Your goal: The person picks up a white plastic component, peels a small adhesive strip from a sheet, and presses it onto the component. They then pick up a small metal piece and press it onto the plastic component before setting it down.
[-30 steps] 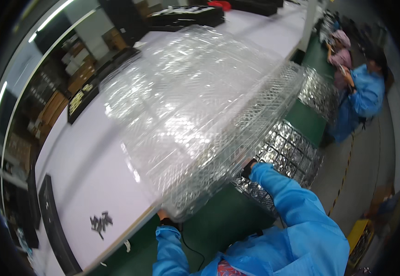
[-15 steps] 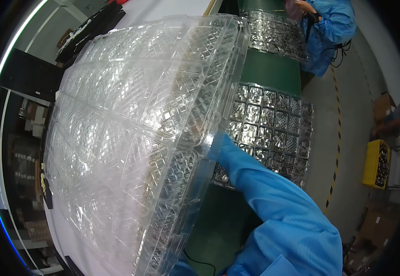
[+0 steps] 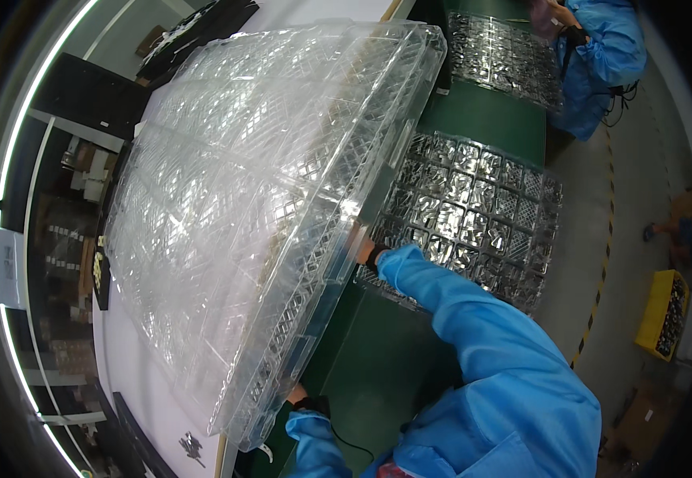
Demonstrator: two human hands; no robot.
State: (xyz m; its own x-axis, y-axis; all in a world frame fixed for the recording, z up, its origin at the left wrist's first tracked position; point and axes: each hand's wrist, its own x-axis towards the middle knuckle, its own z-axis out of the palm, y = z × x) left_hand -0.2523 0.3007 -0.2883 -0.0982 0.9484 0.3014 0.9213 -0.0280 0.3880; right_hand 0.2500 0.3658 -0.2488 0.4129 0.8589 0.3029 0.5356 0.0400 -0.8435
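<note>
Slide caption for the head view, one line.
Left hand and right hand at the near edge of clear plastic trays, beside a compartmented tray.

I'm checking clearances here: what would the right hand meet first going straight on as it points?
Most likely the clear plastic trays: their near edge lies right at the right hand, seemingly touching, though the exact depth is unclear.

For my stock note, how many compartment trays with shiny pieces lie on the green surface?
2: one tray beside the right hand, another tray farther up near the co-worker. The clear plastic stack may hide more.
</note>
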